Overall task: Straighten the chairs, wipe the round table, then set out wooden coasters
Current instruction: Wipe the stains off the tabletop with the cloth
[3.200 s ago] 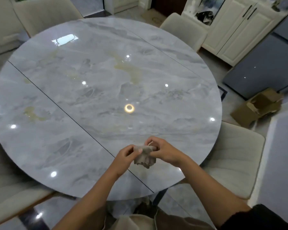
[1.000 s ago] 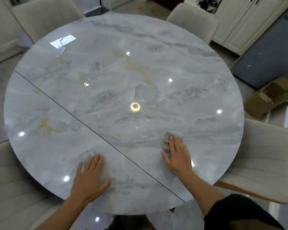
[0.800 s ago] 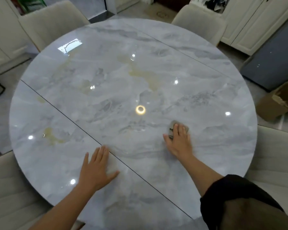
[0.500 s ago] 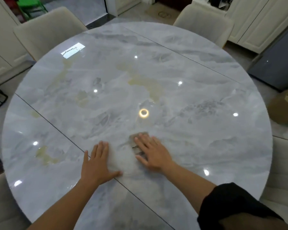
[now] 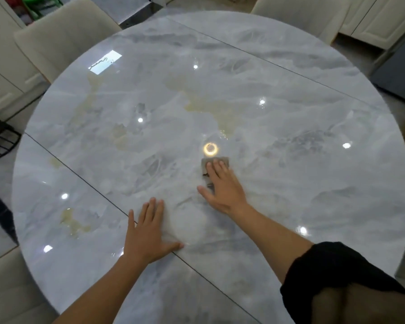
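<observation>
A round grey marble table (image 5: pixel 290 127) fills the view, with yellowish stains near its middle and at the lower left. My right hand (image 5: pixel 222 185) lies flat with straight fingers, pressing a small grey cloth (image 5: pixel 216 160) onto the tabletop near the centre; only the cloth's far edge shows beyond my fingertips. My left hand (image 5: pixel 150 232) rests flat on the table nearer to me, fingers spread, holding nothing. No coasters are visible.
Cream upholstered chairs stand around the table: one at the far left (image 5: pixel 61 38), one at the far right (image 5: pixel 299 17), one at the near left (image 5: pixel 7 288). White cabinets (image 5: pixel 379 17) line the back right. A black wire rack (image 5: pixel 0 139) sits on the floor at left.
My right hand has slid the cloth from the table's right side to left of centre, then pushed it farther away toward the middle. My left hand stays planted on the table.
</observation>
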